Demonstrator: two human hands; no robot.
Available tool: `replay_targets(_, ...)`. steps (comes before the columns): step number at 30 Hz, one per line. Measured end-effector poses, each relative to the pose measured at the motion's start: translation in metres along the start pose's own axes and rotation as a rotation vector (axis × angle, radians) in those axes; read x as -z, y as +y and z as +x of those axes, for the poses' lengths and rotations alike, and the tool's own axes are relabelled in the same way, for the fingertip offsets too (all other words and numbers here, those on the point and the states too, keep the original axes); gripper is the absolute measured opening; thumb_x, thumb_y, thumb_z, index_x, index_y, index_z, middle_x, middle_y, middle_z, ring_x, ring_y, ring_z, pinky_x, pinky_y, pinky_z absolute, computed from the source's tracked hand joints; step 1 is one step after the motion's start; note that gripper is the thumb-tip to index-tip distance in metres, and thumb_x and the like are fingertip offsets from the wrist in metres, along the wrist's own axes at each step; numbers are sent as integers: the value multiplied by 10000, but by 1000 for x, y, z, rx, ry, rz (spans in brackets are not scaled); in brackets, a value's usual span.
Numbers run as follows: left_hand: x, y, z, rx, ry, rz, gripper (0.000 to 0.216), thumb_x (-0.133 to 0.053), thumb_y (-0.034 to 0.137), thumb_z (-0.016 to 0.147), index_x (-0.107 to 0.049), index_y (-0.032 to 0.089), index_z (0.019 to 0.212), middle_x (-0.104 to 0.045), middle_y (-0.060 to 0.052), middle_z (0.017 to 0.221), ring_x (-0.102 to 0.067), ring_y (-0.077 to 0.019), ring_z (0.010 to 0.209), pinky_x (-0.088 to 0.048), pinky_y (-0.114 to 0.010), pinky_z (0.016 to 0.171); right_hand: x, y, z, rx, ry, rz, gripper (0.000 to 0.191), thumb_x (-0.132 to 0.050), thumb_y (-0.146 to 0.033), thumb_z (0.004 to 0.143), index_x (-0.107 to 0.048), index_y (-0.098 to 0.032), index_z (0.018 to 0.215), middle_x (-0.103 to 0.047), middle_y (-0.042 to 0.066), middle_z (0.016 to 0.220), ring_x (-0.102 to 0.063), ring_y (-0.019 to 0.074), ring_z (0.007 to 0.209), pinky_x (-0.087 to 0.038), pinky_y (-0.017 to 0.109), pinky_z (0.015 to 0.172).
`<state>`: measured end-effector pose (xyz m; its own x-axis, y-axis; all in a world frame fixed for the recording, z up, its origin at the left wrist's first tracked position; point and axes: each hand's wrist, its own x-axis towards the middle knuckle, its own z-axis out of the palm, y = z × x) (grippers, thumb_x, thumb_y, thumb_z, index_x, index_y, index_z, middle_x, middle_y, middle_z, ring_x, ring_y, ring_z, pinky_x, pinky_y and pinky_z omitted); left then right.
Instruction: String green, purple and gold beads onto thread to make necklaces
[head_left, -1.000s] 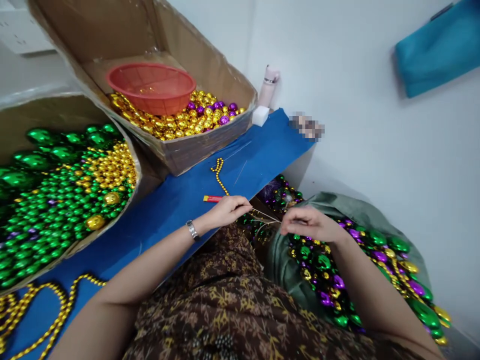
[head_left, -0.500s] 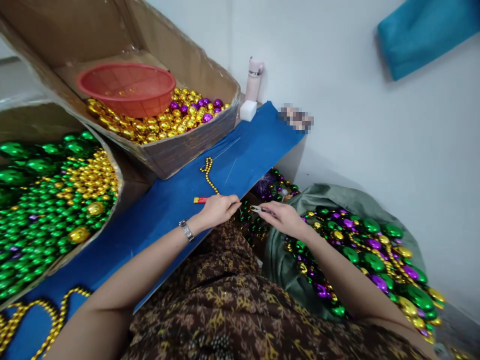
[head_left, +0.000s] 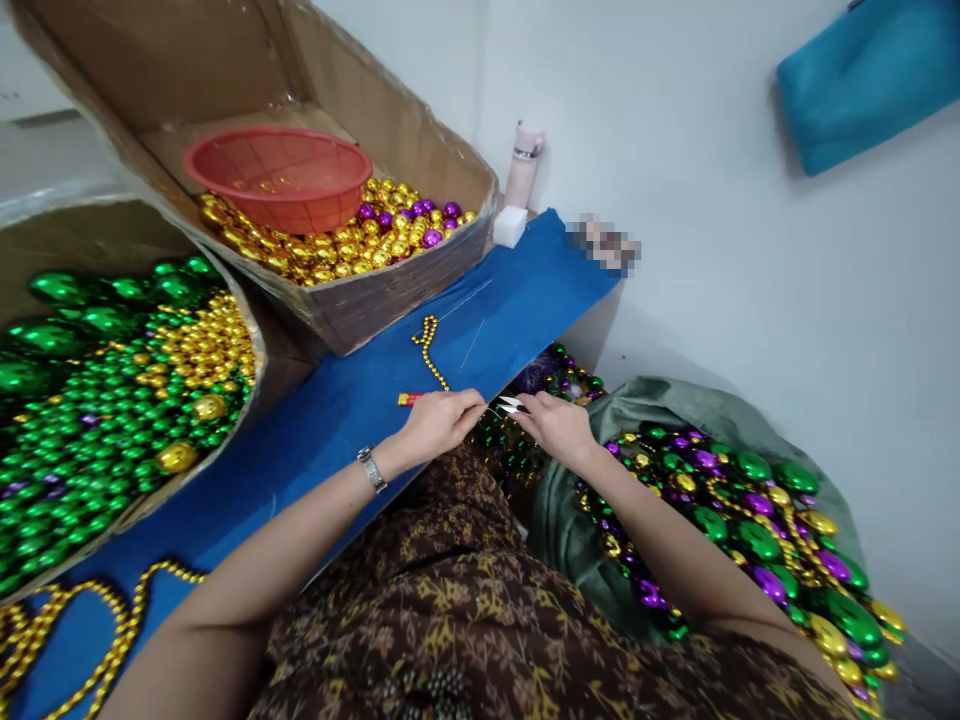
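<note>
At the front edge of the blue-covered table [head_left: 517, 330], my left hand [head_left: 442, 424] is closed in a pinch on a thin thread [head_left: 494, 411], whose short end shows past the fingertips. My right hand [head_left: 559, 428] grips small thread snips [head_left: 514, 405], with the pale blades slightly apart and pointing at the thread. Whether the blades touch it I cannot tell. A red and yellow lighter [head_left: 409, 399] lies beside my left hand, partly covered by it. Behind it, a short strand of gold beads [head_left: 428, 352] rests on the cloth.
Cardboard boxes at the left hold gold and purple beads [head_left: 330, 258] under a red basket [head_left: 277, 135], and green beads [head_left: 90, 450]. A green sack [head_left: 652, 395] of mixed beads stands at the right. A pink bottle [head_left: 523, 170] and white block [head_left: 510, 227] stand at the back.
My right hand has brought the snips closer to my left fingertips and turned them slightly. The whole view has shifted a little; the beads and lighter lie where they were.
</note>
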<state>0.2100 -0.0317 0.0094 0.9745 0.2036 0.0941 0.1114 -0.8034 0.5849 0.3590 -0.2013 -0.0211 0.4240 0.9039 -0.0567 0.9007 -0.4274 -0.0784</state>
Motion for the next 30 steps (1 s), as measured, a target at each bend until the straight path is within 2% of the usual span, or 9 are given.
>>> replay_targets(2, 19, -4, -6, 23, 152, -117, 229, -461, 291, 945, -659, 194, 886, -691, -14, 766, -620, -137, 685, -405, -237, 638, 2, -5, 4, 66, 47, 57, 415, -360, -487, 990, -595, -230, 1214, -659, 61, 974, -637, 160, 805, -380, 224, 573)
replay_targets(4, 47, -10, -11, 70, 377, -212, 206, -509, 302, 921, -662, 181, 856, -684, -11, 765, -604, -127, 681, -418, -232, 635, 2, -19, 11, 192, 81, 134, 426, -377, -480, 986, -540, -224, 1285, -626, 73, 1040, -629, 152, 813, -424, 226, 605)
replay_targets(8, 107, -23, -21, 151, 834, -421, 182, -624, 345, 858, -669, 176, 806, -673, -1, 738, -593, -114, 667, -441, -229, 616, -5, -66, 31, 409, 71, 177, 378, -412, -426, 986, -527, -223, 1284, -582, 82, 1085, -606, 147, 837, -460, 231, 660)
replay_targets(11, 133, -28, -32, 135, 1004, -599, 163, -691, 348, 815, -683, 186, 803, -689, 0, 781, -610, -108, 703, -468, -238, 646, -20, -103, 46, 461, 91, 96, 354, -445, -433, 974, -569, -222, 1229, -578, 100, 1128, -579, 183, 945, -460, 266, 752)
replay_targets(15, 130, -29, -52, 207, 1014, -838, 183, -764, 350, 737, -700, 186, 786, -681, -7, 764, -615, -111, 675, -511, -252, 647, -34, -120, 62, 436, 86, -49, 370, -461, -476, 955, -604, -231, 1192, -605, 115, 1117, -536, 220, 995, -424, 297, 769)
replay_targets(19, 109, -30, -73, 367, 942, -988, 222, -789, 351, 683, -712, 169, 784, -652, -6, 734, -598, -103, 620, -537, -251, 630, -24, -90, 84, 393, 54, -150, 333, -359, -304, 1005, -564, -246, 1262, -624, 106, 1079, -530, 211, 963, -378, 305, 741)
replay_targets(21, 97, -31, -81, 425, 886, -1056, 211, -781, 335, 688, -716, 159, 785, -613, 6, 666, -564, -93, 582, -536, -248, 615, -16, -68, 100, 359, 46, -209, 372, -322, -174, 992, -535, -176, 1297, -611, 145, 1117, -521, 233, 983, -360, 332, 755)
replay_targets(24, 83, -30, -90, 487, 817, -1145, 189, -767, 312, 706, -720, 150, 789, -568, 15, 604, -512, -83, 550, -510, -231, 574, -9, -43, 122, 370, 19, -282, 370, -317, -102, 965, -561, -95, 1243, -580, 195, 1186, -509, 254, 997, -339, 359, 762)
replay_targets(30, 63, -21, -101, 540, 758, -1325, 196, -773, 303, 699, -721, 129, 775, -481, 37, 555, -381, -48, 489, -374, -197, 479, -12, -37, 143, 479, -32, -358, 292, -359, -99, 952, -640, -114, 1033, -623, 166, 1058, -508, 233, 966, -309, 344, 763)
